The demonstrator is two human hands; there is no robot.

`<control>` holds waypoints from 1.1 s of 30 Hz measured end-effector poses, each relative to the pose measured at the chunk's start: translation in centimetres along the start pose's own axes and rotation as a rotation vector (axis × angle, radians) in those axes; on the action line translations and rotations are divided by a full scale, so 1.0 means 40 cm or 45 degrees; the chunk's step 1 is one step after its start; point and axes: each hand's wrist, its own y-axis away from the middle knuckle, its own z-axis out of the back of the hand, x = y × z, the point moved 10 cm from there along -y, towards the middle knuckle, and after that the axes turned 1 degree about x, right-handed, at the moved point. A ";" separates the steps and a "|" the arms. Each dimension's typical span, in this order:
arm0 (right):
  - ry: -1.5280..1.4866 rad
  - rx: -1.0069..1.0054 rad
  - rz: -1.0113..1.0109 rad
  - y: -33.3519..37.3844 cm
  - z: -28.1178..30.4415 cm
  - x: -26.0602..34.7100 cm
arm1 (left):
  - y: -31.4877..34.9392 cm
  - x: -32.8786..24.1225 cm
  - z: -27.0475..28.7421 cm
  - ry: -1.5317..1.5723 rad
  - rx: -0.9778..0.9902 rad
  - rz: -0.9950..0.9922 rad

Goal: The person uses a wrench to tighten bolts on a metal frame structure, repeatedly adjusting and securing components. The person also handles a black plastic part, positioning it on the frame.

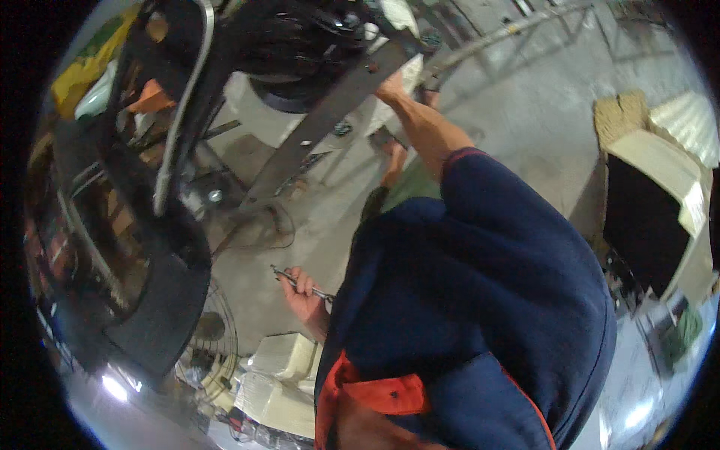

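My left hand point(301, 300) is closed around a slim silvery metal hand tool point(283, 274), held out over the floor to the left of my body. Both ends of the tool stick out past my fingers, and its exact kind is unclear. My right arm stretches forward, and my right hand point(391, 88) is at the upper end of a long dark flat metal bar point(330, 116). That bar hides its fingers. Beyond the bar stands a dark machine point(300, 52) with a round base, blurred in its details.
A bent metal tube point(180, 105) and a broad black panel point(161, 307) rise close on the left. A round wire grille point(217, 330) and pale boxy casings point(281, 356) lie lower left. A cream-coloured casing point(694, 184) stands at right. Metal framing point(510, 30) crosses the floor ahead.
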 end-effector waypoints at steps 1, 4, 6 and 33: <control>-0.031 0.014 0.032 0.005 -0.021 -0.006 | 0.007 -0.015 0.010 -0.058 -0.103 -0.065; -0.100 0.058 0.164 0.004 -0.067 -0.036 | -0.005 -0.023 -0.001 0.014 -0.112 -0.126; -0.141 0.129 0.304 0.009 -0.125 -0.032 | 0.007 -0.017 0.013 0.082 -0.055 -0.158; -1.307 1.044 -0.146 0.475 0.474 0.724 | -0.089 0.009 -0.094 -0.005 0.084 -0.230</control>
